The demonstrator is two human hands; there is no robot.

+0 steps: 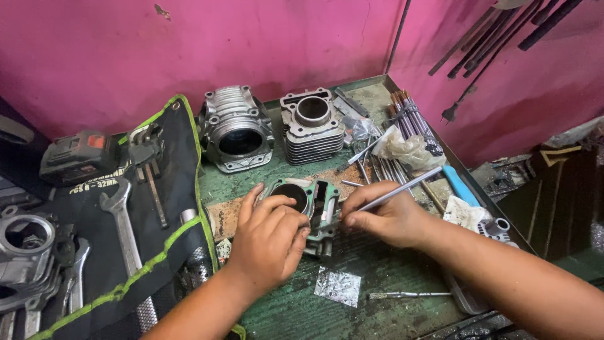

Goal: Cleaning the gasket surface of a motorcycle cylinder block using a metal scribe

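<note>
A small engine cylinder block with a green gasket on top sits on the green metal workbench. My left hand rests on its near left side and steadies it. My right hand pinches a thin metal rod-like tool, its tip at the gasket's right edge.
Two more finned cylinders stand at the back. A black tool roll with wrenches lies left, beside a cordless tool and an engine part. Rods and a plastic bag lie right, and foil lies near.
</note>
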